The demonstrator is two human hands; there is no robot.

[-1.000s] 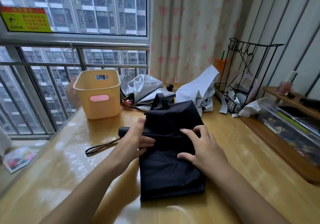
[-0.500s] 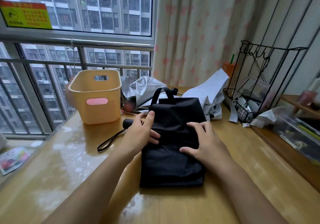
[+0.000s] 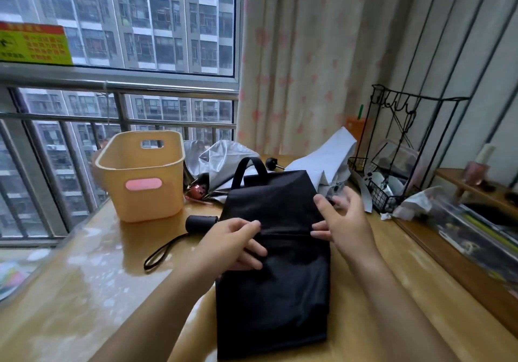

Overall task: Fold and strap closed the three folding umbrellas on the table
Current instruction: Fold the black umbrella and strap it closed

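Note:
A black folding umbrella point(image 3: 274, 291) lies flattened on the wooden table point(image 3: 98, 291), its canopy spread toward me. Its stubby handle point(image 3: 201, 223) and wrist loop point(image 3: 162, 252) stick out to the left, and its closing strap point(image 3: 249, 165) arches at the far end. My left hand point(image 3: 235, 244) grips the canopy's left side near the handle, thumb on top along a crease. My right hand point(image 3: 342, 221) hovers at the canopy's right edge with fingers spread, the lower fingertips touching the cloth. A silver umbrella point(image 3: 224, 160) and a pale grey umbrella point(image 3: 325, 157) lie unfolded behind.
A yellow plastic basket point(image 3: 140, 188) stands at the back left by the window rail. A black wire rack point(image 3: 392, 165) with small items and crumpled tissue sits at the back right. A low wooden shelf point(image 3: 448, 263) with a clear box runs along the right edge.
My right hand has come off the middle of the black canopy and moved to its right edge with fingers spread. My left hand stays gripping near the handle.

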